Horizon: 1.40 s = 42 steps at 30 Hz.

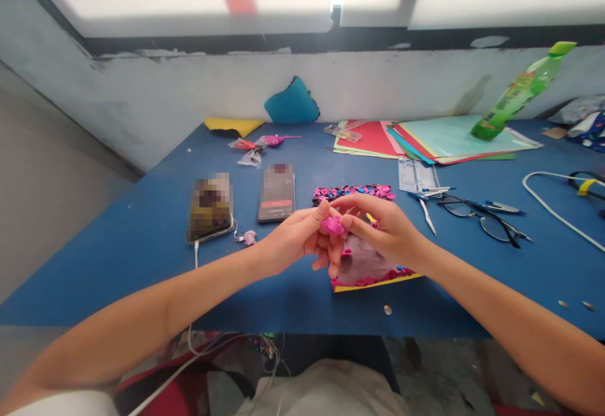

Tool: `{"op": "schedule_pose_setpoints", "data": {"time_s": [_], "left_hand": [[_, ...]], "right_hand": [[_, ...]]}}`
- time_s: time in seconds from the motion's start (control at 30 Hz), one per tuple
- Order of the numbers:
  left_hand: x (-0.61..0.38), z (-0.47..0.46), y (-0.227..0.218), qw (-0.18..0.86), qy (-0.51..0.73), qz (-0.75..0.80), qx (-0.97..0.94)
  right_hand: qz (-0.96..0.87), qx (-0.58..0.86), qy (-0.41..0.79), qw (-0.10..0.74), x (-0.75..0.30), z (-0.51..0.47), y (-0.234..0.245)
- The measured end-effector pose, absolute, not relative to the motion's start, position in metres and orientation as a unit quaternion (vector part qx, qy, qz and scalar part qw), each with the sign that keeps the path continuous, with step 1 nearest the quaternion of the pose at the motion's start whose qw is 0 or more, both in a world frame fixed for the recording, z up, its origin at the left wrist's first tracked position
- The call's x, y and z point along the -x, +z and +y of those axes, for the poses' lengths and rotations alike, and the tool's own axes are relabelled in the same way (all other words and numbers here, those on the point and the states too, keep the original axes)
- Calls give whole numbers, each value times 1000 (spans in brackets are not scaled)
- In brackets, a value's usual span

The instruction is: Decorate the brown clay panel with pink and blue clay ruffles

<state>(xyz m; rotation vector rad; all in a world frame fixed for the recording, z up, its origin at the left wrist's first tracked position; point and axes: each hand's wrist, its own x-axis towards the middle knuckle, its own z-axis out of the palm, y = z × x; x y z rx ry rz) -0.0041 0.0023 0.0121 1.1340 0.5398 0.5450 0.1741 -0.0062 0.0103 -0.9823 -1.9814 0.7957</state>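
A lump of bright pink modelling clay (333,225) is pinched between both hands above the table. My left hand (307,230) grips it from the left, thumb on top and fingers curled beneath. From the other side, the thumb and fingers of my right hand (373,217) press on the same lump. Under the hands lies a flat piece with a greyish-mauve middle (373,255) and a yellow lower edge. Small pink, blue and dark bits (352,193) crowd its far border, and pink bits run along the near one. My hands hide part of it.
Two phones (276,192) (210,211) lie on the left, one with a white cable. Glasses (477,214), pen-like tools and a clear pouch (416,174) are on the right. Coloured paper sheets (454,138) and a tilted green bottle (520,94) stand at the wall.
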Motion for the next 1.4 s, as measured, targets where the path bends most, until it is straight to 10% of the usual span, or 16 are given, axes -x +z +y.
{"op": "schedule_pose_setpoints", "data": {"time_s": [0.53,0.8,1.07,1.4], "left_hand": [[5,4,15,657,363,343,-565],[6,1,11,548,387,341,-659],[6,5,7,614,341,328,-632],[6,6,8,705,306,285,-573]], "right_hand": [[-864,380,328,-44,-186,-13,27],[-863,340,369,57,-181,-16,23],[-833,368,149,386,-180,-5,10],[-866,318,38,385,-179,-4,3]]}}
